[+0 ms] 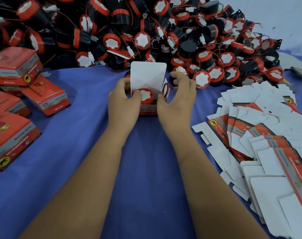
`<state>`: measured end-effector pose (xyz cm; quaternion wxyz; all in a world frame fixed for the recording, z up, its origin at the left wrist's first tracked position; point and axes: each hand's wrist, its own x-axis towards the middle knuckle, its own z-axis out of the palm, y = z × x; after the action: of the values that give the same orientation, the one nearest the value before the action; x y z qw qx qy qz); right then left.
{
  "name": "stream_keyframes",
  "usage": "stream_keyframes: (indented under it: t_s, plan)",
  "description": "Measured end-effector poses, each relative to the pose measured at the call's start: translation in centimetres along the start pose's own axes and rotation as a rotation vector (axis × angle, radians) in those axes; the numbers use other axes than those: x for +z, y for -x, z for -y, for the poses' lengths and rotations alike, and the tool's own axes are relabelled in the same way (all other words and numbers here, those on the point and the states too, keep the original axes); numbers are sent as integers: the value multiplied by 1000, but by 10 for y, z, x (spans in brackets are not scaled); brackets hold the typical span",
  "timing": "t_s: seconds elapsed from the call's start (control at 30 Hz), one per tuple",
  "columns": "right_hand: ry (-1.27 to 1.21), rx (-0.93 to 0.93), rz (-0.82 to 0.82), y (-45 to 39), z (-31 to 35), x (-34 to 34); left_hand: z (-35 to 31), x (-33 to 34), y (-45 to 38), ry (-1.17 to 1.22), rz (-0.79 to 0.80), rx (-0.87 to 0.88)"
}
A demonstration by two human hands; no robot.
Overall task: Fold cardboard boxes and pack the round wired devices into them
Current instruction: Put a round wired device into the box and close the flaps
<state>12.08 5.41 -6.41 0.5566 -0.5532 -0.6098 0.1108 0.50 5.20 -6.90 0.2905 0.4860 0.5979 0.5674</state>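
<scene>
Two hands hold one open box (148,107) at the middle of the blue cloth (88,152). The left hand (123,100) grips the box's left wall, fingers curled round the outside and thumb hooked over the rim against the device (145,96) inside. The right hand (177,97) clasps the right wall, thumb on the near corner, fingers arched over the side flap, where a loop of red wire (165,88) sticks up between flap and fingers. The device sits in the box face up, its red ring and white centre showing. The box lid (147,78) stands upright behind it, white inside facing the camera. The box's red printed front shows between the two wrists.

Just beyond the right fingers begins the pile of devices (146,30), black bodies with red rings, white centres, thin red wires and white plugs, heaped across the whole far side of the cloth. To the left, well apart from the hands, lie several closed boxes (13,66), red with grey bands and a yellow round mark, some stacked and tilted. To the right lies a loose spread of flat blanks (260,135), mostly white side up, some showing red print, overlapping each other to the near right edge.
</scene>
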Motion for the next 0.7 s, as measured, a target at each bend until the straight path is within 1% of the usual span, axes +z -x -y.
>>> stream_keyframes:
  t_s: [0.03, 0.07, 0.17, 0.23, 0.27, 0.3, 0.37, 0.4, 0.47, 0.57, 0.63, 0.67, 0.7]
  plan:
    - [-116, 65, 37, 0, -1, -1, 1, 0, 0, -2, -5, 4]
    - [-178, 99, 61, 0, -2, -2, 2, 0, 0, -8, -9, 9]
    - [-155, 23, 123, 4, -3, -1, 1, -1, -1, -27, -18, 30]
    - [-145, 0, 188, 5, -4, 2, -1, -2, 0, -16, 2, 34]
    - [-145, 11, 221, 5, -5, 3, -2, -2, 0, 57, 23, 11]
    - [-146, 34, 245, 5, -6, 5, -4, -3, 0, 183, 56, -35]
    - [-142, 75, 248, 4, -6, 7, -5, -2, -1, 411, 100, -116]
    - [-125, 77, 236, 3, -7, 7, -5, -2, -2, 426, 93, -130]
    - [-86, 62, 229, 2, -10, 8, -3, -1, -5, 326, 71, -119]
    - [-130, 104, 225, 2, -10, 7, 0, -1, -4, 180, 140, -2]
    - [-212, 188, 141, 2, -7, 4, 2, -2, -4, 143, 129, 48]
    - [-241, 196, 98, 2, -6, 2, 2, -2, -4, 142, 119, 66]
    - [-259, 181, 90, 1, -6, 1, 3, -2, -4, 145, 116, 85]
